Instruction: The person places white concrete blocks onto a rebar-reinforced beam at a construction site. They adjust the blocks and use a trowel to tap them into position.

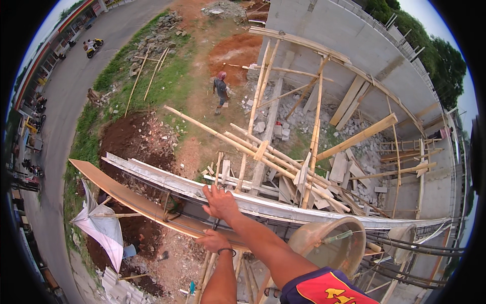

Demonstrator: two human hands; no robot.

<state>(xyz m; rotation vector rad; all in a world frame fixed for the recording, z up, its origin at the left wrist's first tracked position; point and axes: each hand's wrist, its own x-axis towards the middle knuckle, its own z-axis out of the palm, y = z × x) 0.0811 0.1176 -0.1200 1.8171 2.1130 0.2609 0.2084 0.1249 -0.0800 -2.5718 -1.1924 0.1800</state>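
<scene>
Two bare hands of mine are working close together, one a bit higher than the other. My right hand [221, 201] is resting on the long white board [273, 206], and its fingers are lying spread apart, not squeezing shut. That arm is slanting up and to the left, out of a red and dark blue sleeve [324, 289]. My left hand [213, 240] is sitting lower, touching the edge of the brown plank [121, 195], with its back facing up and its fingers pointing left. I cannot tell if those fingers are closing around something. A black band [226, 250] is circling that wrist. Between my hands, a thin dark rod [216, 223] is showing.

The white board and the brown plank are running side by side under my hands, making a long trough, and metal bars [167, 205] are sitting in it.

A big grey bucket [302, 237] is standing right beside my right arm, and a green string [336, 237] is lying in its mouth (what else is in there is looking too murky to name). Another bucket [402, 240] is standing behind it. Far below, a small blue bucket [130, 251] is sitting near a pale sheet [104, 223].
</scene>
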